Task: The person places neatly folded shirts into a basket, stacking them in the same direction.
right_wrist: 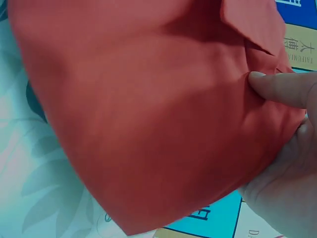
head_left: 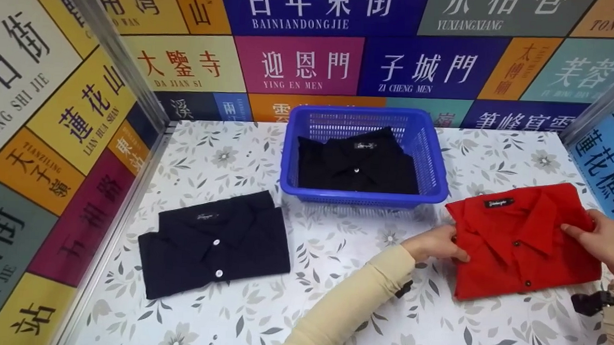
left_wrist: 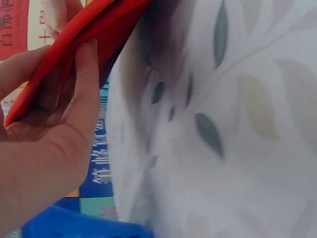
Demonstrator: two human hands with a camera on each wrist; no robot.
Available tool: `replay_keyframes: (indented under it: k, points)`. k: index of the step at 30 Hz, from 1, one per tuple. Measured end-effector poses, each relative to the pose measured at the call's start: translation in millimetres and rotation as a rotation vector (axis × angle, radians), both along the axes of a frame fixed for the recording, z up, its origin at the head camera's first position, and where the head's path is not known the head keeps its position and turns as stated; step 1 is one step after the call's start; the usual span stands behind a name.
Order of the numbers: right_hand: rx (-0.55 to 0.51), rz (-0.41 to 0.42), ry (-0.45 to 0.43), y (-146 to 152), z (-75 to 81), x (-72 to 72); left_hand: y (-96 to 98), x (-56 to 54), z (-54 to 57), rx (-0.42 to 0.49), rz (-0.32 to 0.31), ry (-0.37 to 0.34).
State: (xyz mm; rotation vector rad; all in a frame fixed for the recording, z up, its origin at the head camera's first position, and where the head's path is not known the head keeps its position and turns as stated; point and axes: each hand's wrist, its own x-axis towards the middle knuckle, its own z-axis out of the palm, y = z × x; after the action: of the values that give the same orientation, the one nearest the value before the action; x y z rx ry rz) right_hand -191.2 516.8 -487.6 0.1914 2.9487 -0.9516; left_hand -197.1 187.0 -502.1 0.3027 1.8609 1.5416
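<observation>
A folded red shirt [head_left: 495, 263] with a collar and dark buttons is at the right of the table, held from both sides. At its left edge my left hand [head_left: 436, 244] grips the cloth, thumb on top; the left wrist view shows this hand [left_wrist: 54, 119] with fingers under the folded layers. My right hand [head_left: 607, 240] pinches the opposite edge, and in the right wrist view its thumb [right_wrist: 282, 89] presses the red cloth [right_wrist: 129, 119] from above while the other fingers are hidden beneath.
A blue plastic basket [head_left: 363, 196] stands at the back middle with a folded black shirt [head_left: 328, 168] inside. At the left lies a folded dark navy shirt [head_left: 252, 248] with white buttons. Printed wall panels [head_left: 299, 63] enclose the floral-patterned table [head_left: 333, 277] at the back and sides.
</observation>
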Motion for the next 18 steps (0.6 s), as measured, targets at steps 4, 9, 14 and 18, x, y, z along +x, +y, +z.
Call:
replay_keyframes:
  k: [4, 9, 14, 18]
  points:
    - [-0.011, 0.002, 0.0, -6.0, 4.1, -1.3, -10.8, -3.8, 11.4, -0.072, -0.065, 0.109]
    - [-0.032, 0.022, 0.0, -17.0, 13.9, -4.2, -26.0, -11.5, 23.0, -0.143, -0.098, 0.225]
    - [-0.013, 0.029, 0.057, -26.2, 25.3, -6.5, -36.9, -12.4, 35.2, -0.192, -0.114, 0.35]
    - [-0.015, 0.024, 0.085, -34.7, 35.0, -10.2, -45.1, -10.6, 46.5, -0.222, -0.145, 0.496]
